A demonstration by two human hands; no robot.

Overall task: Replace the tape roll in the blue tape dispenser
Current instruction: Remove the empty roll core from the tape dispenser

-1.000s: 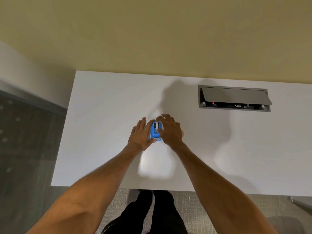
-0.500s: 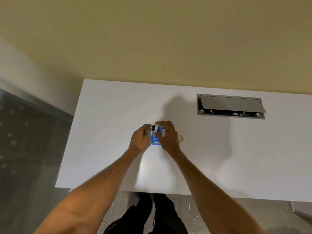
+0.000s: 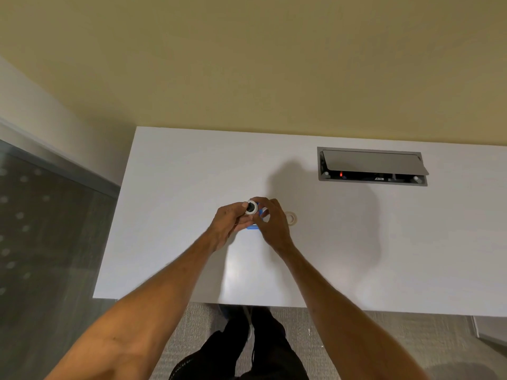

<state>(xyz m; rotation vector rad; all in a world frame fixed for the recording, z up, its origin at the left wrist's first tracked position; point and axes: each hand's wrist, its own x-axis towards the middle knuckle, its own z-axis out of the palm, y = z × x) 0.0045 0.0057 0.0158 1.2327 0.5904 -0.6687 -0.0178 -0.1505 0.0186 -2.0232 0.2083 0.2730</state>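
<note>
The blue tape dispenser sits near the middle of the white desk, mostly hidden between my two hands. A small white tape roll with a black core is raised above the dispenser's far end. My left hand pinches this roll from the left with thumb and fingers. My right hand closes around the dispenser from the right, its forefinger arched over the roll. A second, pale tape roll lies flat on the desk just right of my right hand.
A grey cable box with its lid tilted open is set into the desk at the back right. The desk's left edge borders a dark floor and a glass partition. My legs stand at the near edge.
The white roll has come up out of the dispenser's far end and now sits between my fingertips. The pale spare roll has come into sight beside my right hand.
</note>
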